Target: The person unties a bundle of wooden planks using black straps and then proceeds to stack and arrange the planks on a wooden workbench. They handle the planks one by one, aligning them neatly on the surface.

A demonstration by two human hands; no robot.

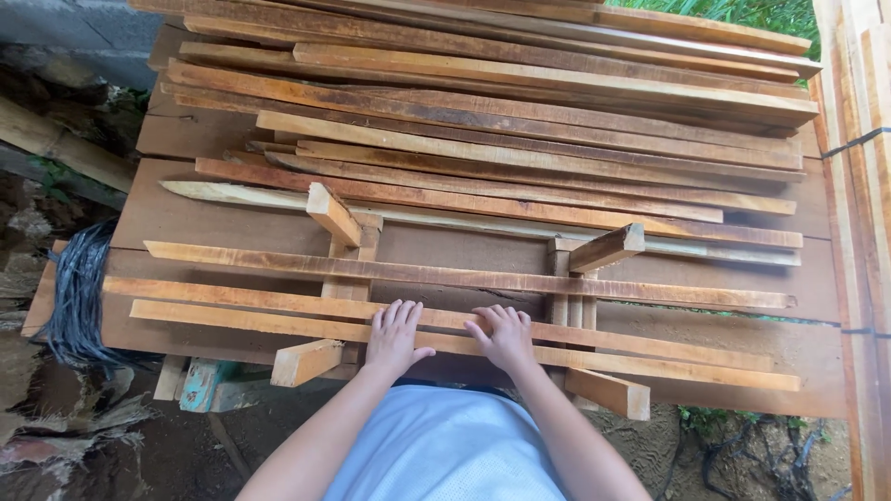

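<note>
Pale blue cloth of the person's shirt (445, 445) fills the bottom centre of the frame, with both bare forearms rising from it toward the middle. Left hand (393, 336) lies palm down, fingers (397, 315) straight and close together, thumb spread to the right, pressing flat on the nearest long wooden slat (223, 320). Right hand (506, 336) sits just beside it, also palm down, fingers slightly curled over the same slat and the one beyond it. Neither hand is closed around anything; both rest open on the wood.

That slat runs from the left of the frame to the lower right, lying across two rough wooden trestles (348, 269) whose short blocks (306, 362) jut out at lower centre. More slats lie parallel just behind it, and a deep stack of reddish-brown boards (520, 111) covers the wide plank surface (186, 218) up to the top edge.

At the left edge a bundle of dark cord or strapping (79, 297) hangs over the surface; what it is cannot be told for sure. Elbows and upper arms are cut off by the bottom edge. Trestle legs are hidden beneath the slats. Upright timber (858, 186) at the right edge is cropped, and greenery (742, 11) shows at upper right.
</note>
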